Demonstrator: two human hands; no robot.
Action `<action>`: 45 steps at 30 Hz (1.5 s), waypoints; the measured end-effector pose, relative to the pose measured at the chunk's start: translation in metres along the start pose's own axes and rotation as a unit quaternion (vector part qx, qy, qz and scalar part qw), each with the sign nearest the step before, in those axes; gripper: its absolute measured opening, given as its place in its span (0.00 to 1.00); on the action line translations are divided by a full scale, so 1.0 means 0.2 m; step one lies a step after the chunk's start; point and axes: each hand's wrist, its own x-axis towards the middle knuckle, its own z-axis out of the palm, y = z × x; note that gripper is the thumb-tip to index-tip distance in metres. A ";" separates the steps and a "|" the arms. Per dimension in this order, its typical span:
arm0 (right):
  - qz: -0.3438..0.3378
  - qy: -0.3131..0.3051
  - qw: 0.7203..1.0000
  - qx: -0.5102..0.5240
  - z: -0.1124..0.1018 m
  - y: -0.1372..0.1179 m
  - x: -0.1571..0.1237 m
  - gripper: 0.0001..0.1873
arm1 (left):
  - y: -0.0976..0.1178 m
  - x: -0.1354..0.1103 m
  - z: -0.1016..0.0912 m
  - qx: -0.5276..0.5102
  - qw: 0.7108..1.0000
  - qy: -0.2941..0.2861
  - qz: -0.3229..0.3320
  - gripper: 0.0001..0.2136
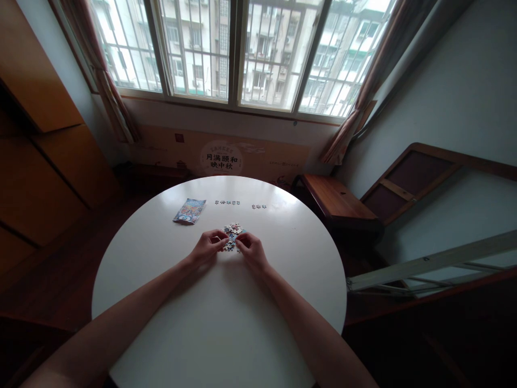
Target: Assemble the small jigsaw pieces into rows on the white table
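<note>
From my end, daylight pours through the window (pixel 238 54) at the back and washes out the buildings beyond it, while the room's sides and lower corners sink into deep shadow. The white table (pixel 226 334) carries a soft glare on its far edge, with faint shadows under the left hand (pixel 208 247) and right hand (pixel 251 250). The wide lens bows the walls at the edges, and the puzzle pieces (pixel 231 236) look soft, perhaps slightly blurred.

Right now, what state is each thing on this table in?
Left hand, fingers curled, at the pile's left edge.
Right hand, fingers curled, at the pile's right edge.
Puzzle pile, loose heap between the hands.
Packet, lying flat, apart from the pile.
Piece rows, laid out beyond the pile.
</note>
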 end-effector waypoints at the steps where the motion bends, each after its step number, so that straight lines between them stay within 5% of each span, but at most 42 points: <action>1: 0.000 0.000 1.000 0.000 0.00 0.00 0.00 0.08 | 0.00 0.00 0.00 0.000 1.000 0.001 0.000 0.14; 45: 0.000 -0.002 1.000 0.001 0.00 0.00 0.00 0.08 | 0.00 0.00 0.00 -0.002 1.000 0.002 -0.003 0.14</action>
